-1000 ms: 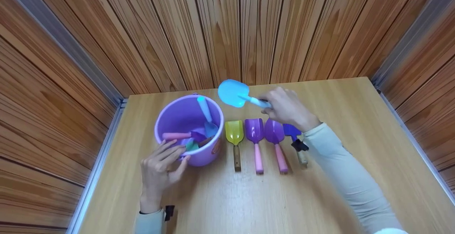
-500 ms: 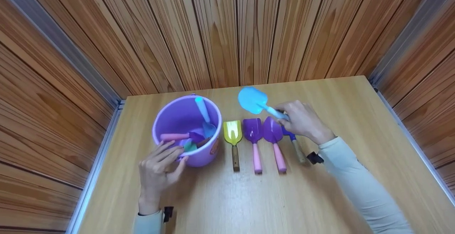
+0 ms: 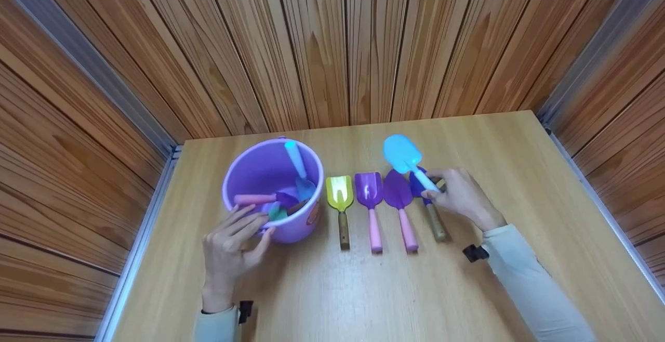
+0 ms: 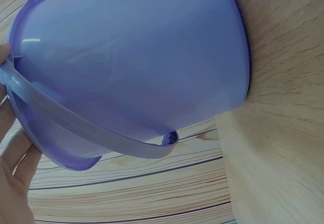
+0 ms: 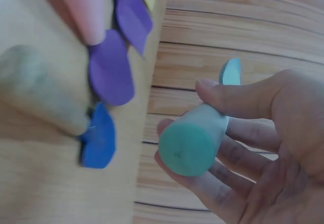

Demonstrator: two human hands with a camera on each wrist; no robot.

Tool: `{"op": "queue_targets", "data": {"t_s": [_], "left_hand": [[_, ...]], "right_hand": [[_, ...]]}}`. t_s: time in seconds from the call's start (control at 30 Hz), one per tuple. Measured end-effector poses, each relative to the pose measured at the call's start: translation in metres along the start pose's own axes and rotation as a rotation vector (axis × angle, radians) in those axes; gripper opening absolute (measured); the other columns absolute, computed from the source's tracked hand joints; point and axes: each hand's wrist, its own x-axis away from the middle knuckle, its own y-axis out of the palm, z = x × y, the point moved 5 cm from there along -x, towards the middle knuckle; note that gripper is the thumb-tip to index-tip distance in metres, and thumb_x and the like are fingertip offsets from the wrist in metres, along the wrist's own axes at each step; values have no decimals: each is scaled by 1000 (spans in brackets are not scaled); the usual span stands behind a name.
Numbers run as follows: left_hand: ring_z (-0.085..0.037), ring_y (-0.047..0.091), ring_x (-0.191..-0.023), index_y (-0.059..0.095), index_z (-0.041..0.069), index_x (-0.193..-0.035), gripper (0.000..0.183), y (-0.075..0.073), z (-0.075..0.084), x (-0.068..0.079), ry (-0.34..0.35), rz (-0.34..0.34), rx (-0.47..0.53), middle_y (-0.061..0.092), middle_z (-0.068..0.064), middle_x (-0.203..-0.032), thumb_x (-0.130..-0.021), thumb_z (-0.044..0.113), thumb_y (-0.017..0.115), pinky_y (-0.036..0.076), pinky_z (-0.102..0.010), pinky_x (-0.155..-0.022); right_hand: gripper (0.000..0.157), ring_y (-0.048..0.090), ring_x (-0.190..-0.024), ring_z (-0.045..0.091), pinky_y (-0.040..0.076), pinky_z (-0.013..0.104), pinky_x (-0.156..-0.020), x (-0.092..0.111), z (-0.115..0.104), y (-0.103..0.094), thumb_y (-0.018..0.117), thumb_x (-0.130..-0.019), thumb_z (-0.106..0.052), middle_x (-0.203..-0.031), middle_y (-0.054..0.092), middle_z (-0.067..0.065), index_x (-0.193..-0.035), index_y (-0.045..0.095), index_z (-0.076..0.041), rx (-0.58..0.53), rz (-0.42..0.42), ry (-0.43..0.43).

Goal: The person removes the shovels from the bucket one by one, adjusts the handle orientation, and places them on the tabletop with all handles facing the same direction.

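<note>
My left hand (image 3: 231,243) holds the near-left rim of a purple bucket (image 3: 298,232), fingers over the edge and thumb outside. In the left wrist view, the bucket's handle (image 4: 91,130) hangs down its side. My right hand (image 3: 462,194) grips a light blue toy shovel (image 3: 401,152) by its handle, above the right end of a row of shovels. The row has a yellow shovel (image 3: 340,194), a square purple shovel (image 3: 369,188), a pointed purple shovel (image 3: 398,191) and a dark blue shovel (image 3: 435,222), partly hidden beneath the held one.
Inside the bucket lie a blue shovel (image 3: 296,160), a pink-handled purple shovel (image 3: 254,199) and a green piece (image 3: 278,213). The wooden table (image 3: 363,300) meets wood-panelled walls (image 3: 332,45) at the back and sides.
My right hand has moved right and toward me with the light blue shovel, from beside the bucket to over the dark blue shovel. The left hand stays on the bucket rim.
</note>
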Motion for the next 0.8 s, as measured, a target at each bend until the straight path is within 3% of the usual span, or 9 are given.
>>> {"op": "queue_targets", "data": {"t_s": [0.3,0.57,0.8], "left_hand": [[-27,79,-113,84,15,-116,36,0,0,0,-1,-12,-2,83,-2,-111,-82,24,89,53,-37,-113],[-28,80,-110,85,14,-114,31,0,0,1,9,3,-14,84,-2,-109,-88,30,85,54,-39,-112],[-28,80,-110,85,12,-112,30,0,0,0,21,7,-24,84,-3,-109,-89,31,84,55,-40,-111]], "right_hand": [[45,72,-84,26,62,26,-59,18,30,6,79,-97,-13,-114,77,19,-139,68,-1,-89,64,120],[41,75,-86,26,62,25,-63,26,51,1,84,-92,-17,-114,77,23,-126,73,3,-102,147,201],[42,65,-79,23,56,26,-59,34,68,0,83,-93,-18,-117,74,26,-126,73,5,-116,162,255]]}}
